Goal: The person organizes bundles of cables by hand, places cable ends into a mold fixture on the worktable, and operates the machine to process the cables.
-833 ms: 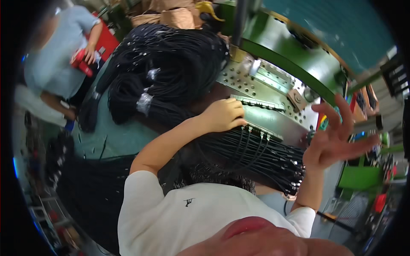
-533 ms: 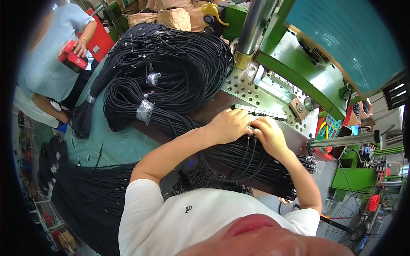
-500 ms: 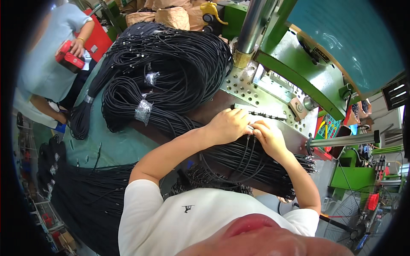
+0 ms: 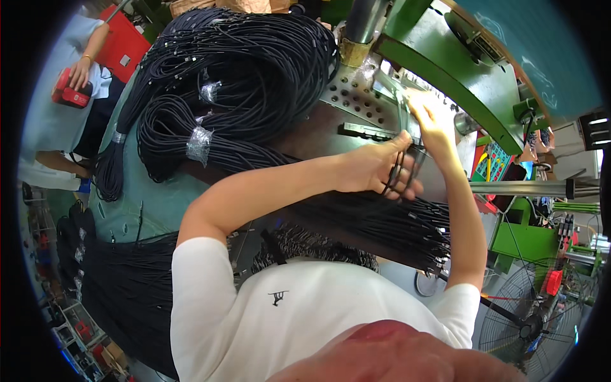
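The left hand curls loosely around a few thin black cables, which run across its fingers just above the near edge of a brown board; so slack a hold could let one slip free or twist over its neighbour. The right hand is raised beyond it, blurred against bright metal, and whether its fingers grip anything cannot be told. A dark, slotted metal bar lies beside the hands, near the close edge of a perforated steel bed; a cable drawn sideways over it might catch on a corner and be scraped or bent. Beyond the right hand arches a green curved steel beam, so a hasty reach risks knuckles knocked on metal, or a pinch should the machinery move. Below the left hand, a flat bundle of black cables spreads across the board toward its right end, where loose tips could hook the held ones and drag them into a tangle. Leftward, a large heap of black coiled cables overlaps the board and a green-covered table; a sleeve or forearm brushing it might pull loops down among the hands.
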`<state>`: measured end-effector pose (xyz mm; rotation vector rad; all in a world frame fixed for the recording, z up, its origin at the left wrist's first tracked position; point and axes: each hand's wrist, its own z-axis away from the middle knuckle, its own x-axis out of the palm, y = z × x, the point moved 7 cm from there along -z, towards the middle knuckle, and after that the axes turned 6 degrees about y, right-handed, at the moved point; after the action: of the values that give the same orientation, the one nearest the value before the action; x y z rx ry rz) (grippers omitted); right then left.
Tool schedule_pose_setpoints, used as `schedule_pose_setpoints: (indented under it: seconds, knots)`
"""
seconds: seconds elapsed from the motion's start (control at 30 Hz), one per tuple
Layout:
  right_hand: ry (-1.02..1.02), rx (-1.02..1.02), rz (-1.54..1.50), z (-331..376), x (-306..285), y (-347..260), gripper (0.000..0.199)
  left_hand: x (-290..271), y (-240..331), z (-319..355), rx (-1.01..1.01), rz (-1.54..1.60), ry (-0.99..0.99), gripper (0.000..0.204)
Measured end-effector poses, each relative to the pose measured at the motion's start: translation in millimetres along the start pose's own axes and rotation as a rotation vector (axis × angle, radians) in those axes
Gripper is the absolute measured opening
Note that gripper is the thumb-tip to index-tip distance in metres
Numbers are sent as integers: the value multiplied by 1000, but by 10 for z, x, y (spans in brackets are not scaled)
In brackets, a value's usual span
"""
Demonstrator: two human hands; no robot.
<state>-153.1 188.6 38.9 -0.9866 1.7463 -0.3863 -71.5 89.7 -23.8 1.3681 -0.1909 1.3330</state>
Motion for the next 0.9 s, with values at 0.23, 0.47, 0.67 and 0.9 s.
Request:
schedule_pose_setpoints:
  seconds: [0.23, 0.47, 0.67, 0.9]
  knots:
    - [120, -161, 767, -733, -106, 907, 26, -212, 680, -814, 121, -27, 234, 33]
    - [116, -107, 823, -723, -311, 1160, 27, -200, 689, -1077, 82, 202, 157, 24]
    - [89, -119, 842, -772, -213, 1239, 29, -201, 733, -1083, 262, 200, 330, 22]
    - [-60, -185, 871, -444, -103, 963, 33, -528, 1095, -603, 364, -697, 663, 37]
